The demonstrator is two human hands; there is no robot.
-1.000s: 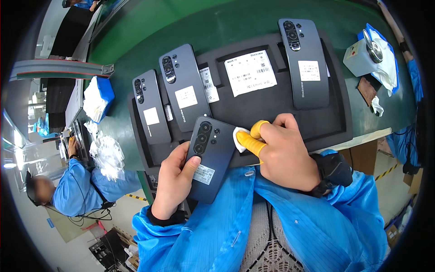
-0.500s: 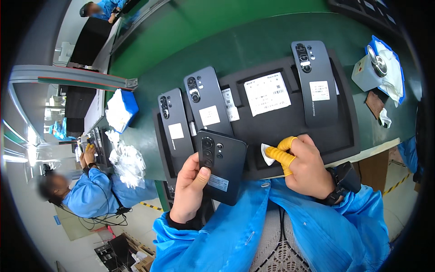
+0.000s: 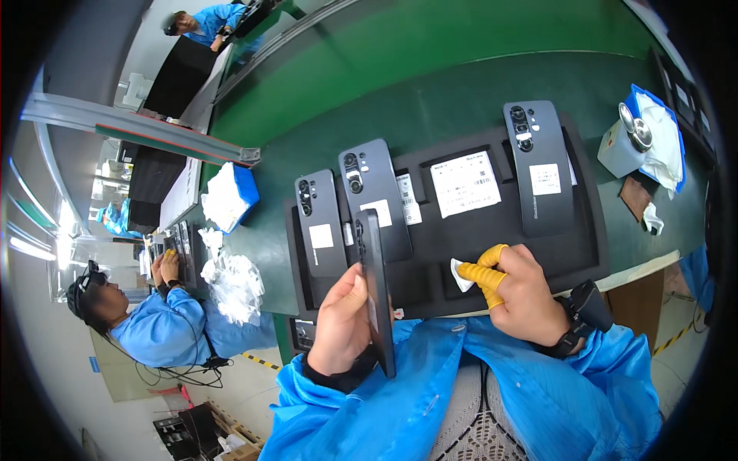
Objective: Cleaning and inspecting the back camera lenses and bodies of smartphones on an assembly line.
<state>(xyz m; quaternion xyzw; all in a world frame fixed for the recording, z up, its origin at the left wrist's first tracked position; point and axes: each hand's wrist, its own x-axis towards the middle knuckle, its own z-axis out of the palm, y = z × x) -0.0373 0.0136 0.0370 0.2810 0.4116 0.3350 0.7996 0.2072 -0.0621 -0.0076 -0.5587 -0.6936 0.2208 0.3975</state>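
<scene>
My left hand (image 3: 344,320) grips a dark smartphone (image 3: 376,296), turned so its long side edge faces me. In yellow finger cots, my right hand (image 3: 516,292) pinches a folded white wipe (image 3: 460,275) above the front of a black foam tray (image 3: 484,242). Three more dark phones rest on the tray, backs up with white labels: a left phone (image 3: 320,223), a middle phone (image 3: 376,196) and a right phone (image 3: 540,173). Between the latter two lies a white printed label (image 3: 466,184) in a tray recess.
At right stand a white bottle with a metal top (image 3: 624,146) and a blue box of wipes (image 3: 659,138), near a brown pad (image 3: 636,198). Clear plastic bags (image 3: 234,288) and another blue box (image 3: 242,192) sit left. A co-worker (image 3: 154,319) sits at left; another person (image 3: 206,23) is far back.
My left hand has rotated the phone from showing its camera back to nearly edge-on. My right hand still pinches the wipe. The whole view has shifted slightly.
</scene>
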